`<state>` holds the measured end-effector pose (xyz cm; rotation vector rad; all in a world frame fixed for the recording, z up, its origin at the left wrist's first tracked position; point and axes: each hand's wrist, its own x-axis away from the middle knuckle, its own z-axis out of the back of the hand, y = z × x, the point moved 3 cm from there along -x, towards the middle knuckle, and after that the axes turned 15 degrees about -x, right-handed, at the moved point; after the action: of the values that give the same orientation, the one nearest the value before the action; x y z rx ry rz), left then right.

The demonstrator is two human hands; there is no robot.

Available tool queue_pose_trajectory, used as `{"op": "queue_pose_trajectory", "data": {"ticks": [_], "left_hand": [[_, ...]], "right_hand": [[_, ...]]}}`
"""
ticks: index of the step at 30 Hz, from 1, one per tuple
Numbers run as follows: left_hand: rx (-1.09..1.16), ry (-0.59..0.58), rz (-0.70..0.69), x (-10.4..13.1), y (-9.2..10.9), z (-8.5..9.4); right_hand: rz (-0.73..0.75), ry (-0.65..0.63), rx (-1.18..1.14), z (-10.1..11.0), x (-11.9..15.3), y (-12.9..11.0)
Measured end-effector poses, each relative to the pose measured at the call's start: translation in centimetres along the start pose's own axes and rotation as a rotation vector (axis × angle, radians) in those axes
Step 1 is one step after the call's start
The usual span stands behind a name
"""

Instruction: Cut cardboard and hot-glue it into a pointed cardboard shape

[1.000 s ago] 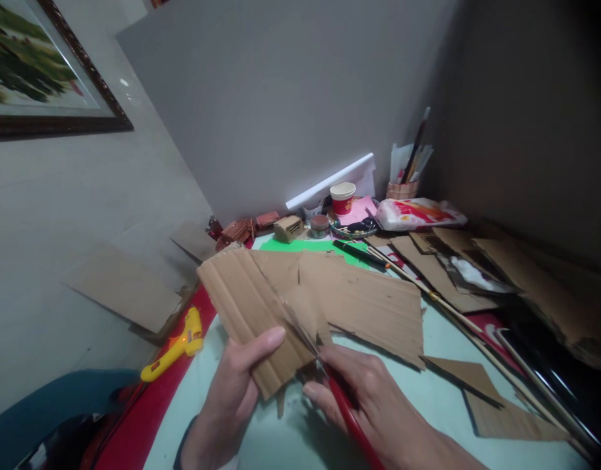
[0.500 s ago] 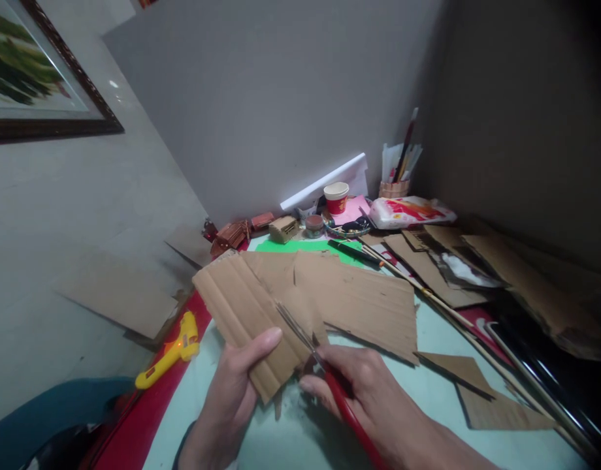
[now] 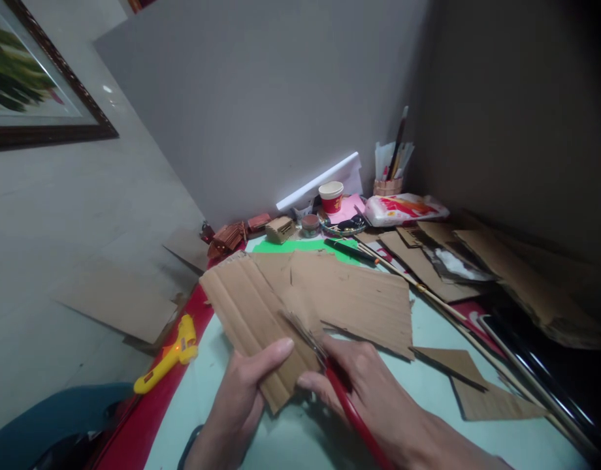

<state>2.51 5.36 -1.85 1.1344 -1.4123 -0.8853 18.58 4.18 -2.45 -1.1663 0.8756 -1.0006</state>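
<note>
The left hand [image 3: 244,391] has its grip closed on a ridged cardboard piece [image 3: 246,307] over the desk [image 3: 207,352]; the right hand's [image 3: 366,385] grip wraps red-handled scissors [image 3: 352,412], blades at the piece's edge

L hand [image 3: 246,390]: fingers mostly hidden behind card [image 3: 254,320]. Scissors [image 3: 350,410]: partly hidden by R hand [image 3: 372,382], cropped at btm. Painting [image 3: 21,75]: cropped, L edge.

Grey panel [image 3: 261,111] far side; darker panel [image 3: 496,117] right. Framed painting [image 3: 21,75] on pale wall [image 3: 85,215], left. Teal chair [image 3: 50,421] near left.
</note>
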Motion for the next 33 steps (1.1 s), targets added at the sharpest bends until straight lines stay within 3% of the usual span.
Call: {"op": "queue_pose_trajectory", "data": {"ticks": [5, 9, 13, 17, 25, 33], "left_hand": [[0.047, 0.006, 0.02, 0.3, 0.2, -0.2], [0.134, 0.134, 0.065, 0.0, 0.6, 0.5], [0.165, 0.209, -0.019, -0.5, 1.2, 1.1], [0.121, 0.164, -0.014, -0.6, 0.8, 0.7], [0.113, 0.111, -0.008, -0.5, 0.0, 0.5], [0.062, 0.128, 0.018, -0.3, -0.1, 0.7]], "right_hand": [[0.036, -0.012, 0.011, -0.2, 0.0, -0.1], [-0.023, -0.012, -0.015, -0.3, -0.1, -0.1], [-0.087, 0.001, 0.013, -0.5, -0.1, -0.1], [-0.141, -0.016, 0.033, -0.4, 0.1, -0.2], [-0.115, 0.003, -0.003, -0.3, 0.1, 0.3], [-0.087, -0.027, 0.044, -0.9, 0.4, 0.9]]}}
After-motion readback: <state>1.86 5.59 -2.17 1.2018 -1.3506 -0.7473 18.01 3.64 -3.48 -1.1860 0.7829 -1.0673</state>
